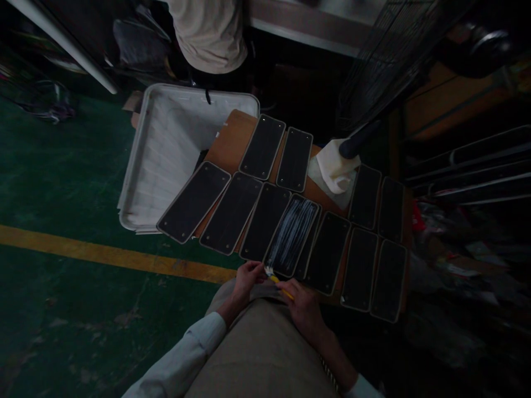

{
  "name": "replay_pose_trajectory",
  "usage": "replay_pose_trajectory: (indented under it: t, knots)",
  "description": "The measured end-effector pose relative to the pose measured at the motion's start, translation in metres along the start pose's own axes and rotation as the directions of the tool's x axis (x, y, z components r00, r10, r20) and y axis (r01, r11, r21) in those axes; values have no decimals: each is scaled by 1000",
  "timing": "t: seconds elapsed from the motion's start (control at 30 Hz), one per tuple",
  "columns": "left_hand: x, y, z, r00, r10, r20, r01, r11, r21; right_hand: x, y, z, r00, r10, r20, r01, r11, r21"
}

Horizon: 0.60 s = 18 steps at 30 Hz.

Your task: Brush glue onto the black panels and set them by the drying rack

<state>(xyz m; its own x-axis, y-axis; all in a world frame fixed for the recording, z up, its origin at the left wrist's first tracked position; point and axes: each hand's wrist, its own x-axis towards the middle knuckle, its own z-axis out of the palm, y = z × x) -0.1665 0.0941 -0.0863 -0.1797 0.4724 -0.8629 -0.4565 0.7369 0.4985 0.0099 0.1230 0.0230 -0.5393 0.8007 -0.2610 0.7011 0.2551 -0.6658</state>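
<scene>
My right hand [305, 307] is closed round a small yellow-handled brush [276, 278] whose bristles point at the near end of a dark flat panel streaked with white [292, 235]. My left hand [245, 279] rests at the near edge of that panel, fingers curled on it. Several more dark rounded-corner panels [232, 213] lie side by side in two rows on a brown board [230, 141]. Both hands sit over my lap.
A white plastic crate [166, 149] stands at the board's left. A white cloth or container [334, 166] sits on the board's far right, under a dark pole. Another person stands behind the crate. The floor is green with a yellow line [103, 254]. Clutter lies at right.
</scene>
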Motion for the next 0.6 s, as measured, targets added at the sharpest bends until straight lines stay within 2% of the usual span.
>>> replay_pose_trajectory:
  t: [0.07,0.17,0.27,0.33,0.4,0.47,0.53,0.6]
  knots:
    - [-1,1,-1,1000,9,14,-9,1000,6,6,4,-7,994,52,-99,-44,996,82]
    - [-2,2,-2,999,28,31,-29,999,29,15,16,-10,971,107,-212,-101,994,40]
    - [-1,2,-2,999,34,33,-36,996,80,2,17,1,981,131,-146,-133,991,-4]
    - [-1,2,-3,998,48,42,-53,991,120,-15,8,6,986,145,-86,-142,989,46]
    - [-3,5,-2,993,91,71,-102,980,171,-32,-2,6,973,190,-131,-170,974,149]
    - [-9,11,-1,979,165,117,-190,951,244,-46,-10,0,926,267,-265,-200,946,256]
    - [-18,24,2,946,259,194,-307,908,286,-59,-14,-7,838,364,-406,-226,910,348]
    - [-31,42,8,894,338,296,-417,869,267,-75,-14,-11,737,459,-497,-245,866,436]
